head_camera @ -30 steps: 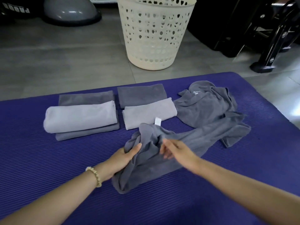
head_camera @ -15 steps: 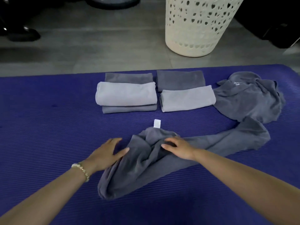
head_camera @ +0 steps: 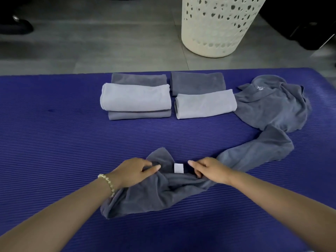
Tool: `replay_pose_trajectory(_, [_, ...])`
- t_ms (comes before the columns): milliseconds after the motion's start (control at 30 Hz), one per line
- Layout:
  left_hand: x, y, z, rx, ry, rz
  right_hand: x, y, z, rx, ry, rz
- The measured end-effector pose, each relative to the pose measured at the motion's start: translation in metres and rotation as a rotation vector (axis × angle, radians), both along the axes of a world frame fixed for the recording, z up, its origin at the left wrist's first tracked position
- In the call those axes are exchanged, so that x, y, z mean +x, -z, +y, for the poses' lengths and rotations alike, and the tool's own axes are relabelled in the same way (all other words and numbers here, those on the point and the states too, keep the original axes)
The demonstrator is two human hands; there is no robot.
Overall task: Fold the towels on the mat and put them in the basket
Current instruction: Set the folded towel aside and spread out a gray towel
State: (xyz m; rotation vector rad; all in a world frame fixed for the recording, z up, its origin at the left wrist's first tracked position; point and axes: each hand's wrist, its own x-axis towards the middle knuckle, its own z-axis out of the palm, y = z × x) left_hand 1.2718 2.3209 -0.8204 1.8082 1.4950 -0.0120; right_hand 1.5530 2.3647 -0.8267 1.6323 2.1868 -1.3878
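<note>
head view: the left hand [head_camera: 133, 170] and right hand [head_camera: 211, 170] each pinched the near edge of a crumpled grey towel [head_camera: 163, 193] on the mat [head_camera: 54, 142], either side of its white tag [head_camera: 179, 168]. the basket [head_camera: 216, 26] stood on the floor beyond.

We note grey tiled floor [head_camera: 109, 42] beyond; a dark shoe-like object [head_camera: 16, 26] far left; black equipment [head_camera: 309, 24] far right.
</note>
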Motion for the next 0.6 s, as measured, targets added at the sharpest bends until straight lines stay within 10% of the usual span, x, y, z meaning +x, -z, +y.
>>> replay_pose_trajectory(200, [0.002,-0.010,-0.005,-0.188,-0.060,0.000,-0.001,-0.013,0.006,-0.171,-0.201,-0.021])
replay_pose_trajectory(367, [0.031,-0.034,-0.005,-0.133,0.028,-0.115,-0.038,-0.045,0.015,-0.210,0.039,0.430])
replay_pose_trajectory(600, [0.010,-0.076,0.024,0.029,-0.570,-0.469,-0.079,-0.059,0.033,-0.326,0.338,0.546])
